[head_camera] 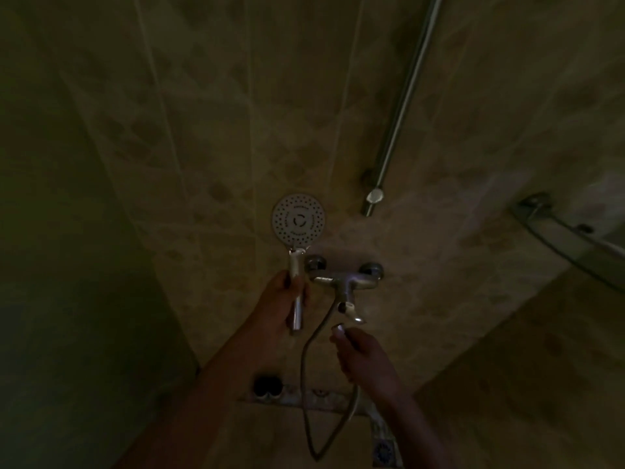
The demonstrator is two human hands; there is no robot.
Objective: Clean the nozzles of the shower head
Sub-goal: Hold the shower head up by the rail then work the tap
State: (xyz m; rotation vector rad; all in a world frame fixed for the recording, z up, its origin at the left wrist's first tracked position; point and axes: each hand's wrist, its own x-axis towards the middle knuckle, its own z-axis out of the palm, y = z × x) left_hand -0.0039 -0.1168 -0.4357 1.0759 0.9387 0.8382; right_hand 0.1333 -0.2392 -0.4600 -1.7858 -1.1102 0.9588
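Dim tiled shower, left hand fingers wrapped round the shower head handle, nozzle face above them, right hand fingers clamped on the hose end, mixer tap just beyond

We are finding no readable text, brand or number anywhere; the shower head is showing only a dark curved mark at its centre, too dim to decipher.

- We are in a dim home bathroom shower.
- Beige tiled walls surround us.
- A wall mixer tap sits centre; a chrome riser rail at one o'clock.
- A glass corner shelf at three o'clock.
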